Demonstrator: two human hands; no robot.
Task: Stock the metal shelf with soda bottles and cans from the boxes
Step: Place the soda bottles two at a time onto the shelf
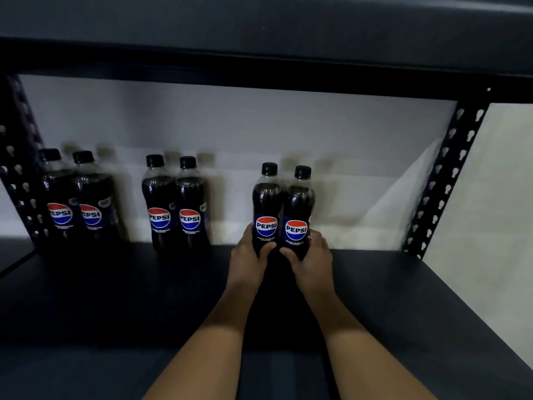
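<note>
Two dark Pepsi bottles with black caps stand upright side by side near the back of the black shelf board [115, 298]. My left hand [249, 255] grips the base of the left bottle [266, 209]. Around the base of the right bottle [298, 212] is my right hand [311, 256]. Further left along the back stand a middle pair of Pepsi bottles [174, 203] and a far-left pair [78, 197], all upright with labels facing me.
A perforated black upright [444, 180] rises at the right rear corner, another [17, 157] at the left. The upper shelf's beam [259, 67] hangs low overhead. A white wall sits behind. Bare shelf lies to the right of the held bottles and in front.
</note>
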